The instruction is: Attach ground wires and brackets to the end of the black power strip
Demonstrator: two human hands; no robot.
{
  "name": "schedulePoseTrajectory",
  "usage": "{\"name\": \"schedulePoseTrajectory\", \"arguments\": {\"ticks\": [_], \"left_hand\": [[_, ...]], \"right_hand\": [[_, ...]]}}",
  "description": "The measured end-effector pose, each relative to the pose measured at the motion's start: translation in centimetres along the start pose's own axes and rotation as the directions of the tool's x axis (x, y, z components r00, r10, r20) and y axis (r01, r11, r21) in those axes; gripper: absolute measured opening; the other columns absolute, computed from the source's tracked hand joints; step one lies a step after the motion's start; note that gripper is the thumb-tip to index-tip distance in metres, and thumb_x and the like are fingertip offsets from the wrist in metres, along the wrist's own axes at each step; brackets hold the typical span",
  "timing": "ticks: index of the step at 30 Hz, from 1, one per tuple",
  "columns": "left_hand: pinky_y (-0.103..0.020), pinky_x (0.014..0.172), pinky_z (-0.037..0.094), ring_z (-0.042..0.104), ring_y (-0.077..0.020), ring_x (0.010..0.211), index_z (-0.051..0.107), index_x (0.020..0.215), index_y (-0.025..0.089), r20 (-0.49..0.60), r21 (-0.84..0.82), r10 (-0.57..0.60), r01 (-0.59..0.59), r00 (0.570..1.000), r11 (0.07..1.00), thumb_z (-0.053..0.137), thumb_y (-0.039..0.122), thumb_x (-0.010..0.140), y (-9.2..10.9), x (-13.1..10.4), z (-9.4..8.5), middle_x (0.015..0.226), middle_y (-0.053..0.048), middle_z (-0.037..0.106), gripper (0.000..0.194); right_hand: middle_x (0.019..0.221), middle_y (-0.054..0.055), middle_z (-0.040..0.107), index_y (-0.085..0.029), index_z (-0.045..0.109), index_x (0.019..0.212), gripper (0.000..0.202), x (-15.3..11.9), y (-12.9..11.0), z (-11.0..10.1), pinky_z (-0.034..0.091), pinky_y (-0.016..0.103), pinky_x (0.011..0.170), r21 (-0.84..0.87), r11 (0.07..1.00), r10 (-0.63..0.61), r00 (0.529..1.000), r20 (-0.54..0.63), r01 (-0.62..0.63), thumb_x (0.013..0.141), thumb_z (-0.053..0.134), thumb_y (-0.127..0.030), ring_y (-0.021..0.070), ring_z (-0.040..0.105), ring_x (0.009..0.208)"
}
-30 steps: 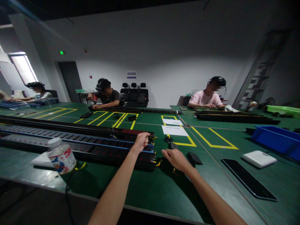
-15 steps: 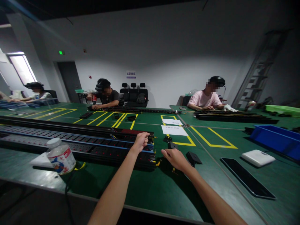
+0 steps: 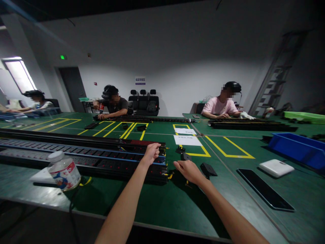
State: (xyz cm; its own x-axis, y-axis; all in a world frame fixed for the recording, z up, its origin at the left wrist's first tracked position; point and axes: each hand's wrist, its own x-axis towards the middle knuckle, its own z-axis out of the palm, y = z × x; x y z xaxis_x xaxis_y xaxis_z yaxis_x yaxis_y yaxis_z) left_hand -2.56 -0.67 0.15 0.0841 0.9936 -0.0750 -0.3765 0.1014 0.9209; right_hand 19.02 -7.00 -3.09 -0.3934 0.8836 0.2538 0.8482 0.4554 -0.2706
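Observation:
Long black rails with blue edges and red dots (image 3: 101, 161) lie side by side on the green table (image 3: 147, 203). My left hand (image 3: 152, 154) is closed over their right ends, and whatever its fingers hold is too small to make out. To the right of the rail ends, my right hand (image 3: 186, 169) is closed too, low over the table, its grip hidden from view. Beyond it sits a small black part (image 3: 186, 156), with another black block (image 3: 208, 169) to its right. Yellow connectors (image 3: 170, 176) stick out from the rail ends between my hands.
A clear jar (image 3: 64, 171) stands at the left front. On the right are a black tablet (image 3: 265, 189), a white box (image 3: 276, 168) and a blue bin (image 3: 297, 149). White papers (image 3: 188, 140) lie mid-table. Several people sit across the table.
The whole view has shifted slightly, so the scene sits a little further left. Both my hands keep nearly the same pose and place.

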Motion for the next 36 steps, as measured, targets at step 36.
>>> {"name": "schedulePoseTrajectory", "arguments": {"ticks": [36], "left_hand": [[-0.017,0.037,0.005,0.018,-0.0011,0.035,0.040,0.067,0.021,-0.002,-0.003,0.000,0.000,1.000,1.000,0.073,0.024,0.068,0.01,-0.08,0.07,0.046,0.014,0.025,0.033]], "right_hand": [[0.063,0.003,0.060,-0.019,0.060,0.069,0.052,-0.04,-0.10,-0.22,0.022,0.028,0.057,-0.009,1.000,-0.001,1.000,-0.006,0.001,0.105,0.032,-0.045,0.0153,0.057,0.060]]}}
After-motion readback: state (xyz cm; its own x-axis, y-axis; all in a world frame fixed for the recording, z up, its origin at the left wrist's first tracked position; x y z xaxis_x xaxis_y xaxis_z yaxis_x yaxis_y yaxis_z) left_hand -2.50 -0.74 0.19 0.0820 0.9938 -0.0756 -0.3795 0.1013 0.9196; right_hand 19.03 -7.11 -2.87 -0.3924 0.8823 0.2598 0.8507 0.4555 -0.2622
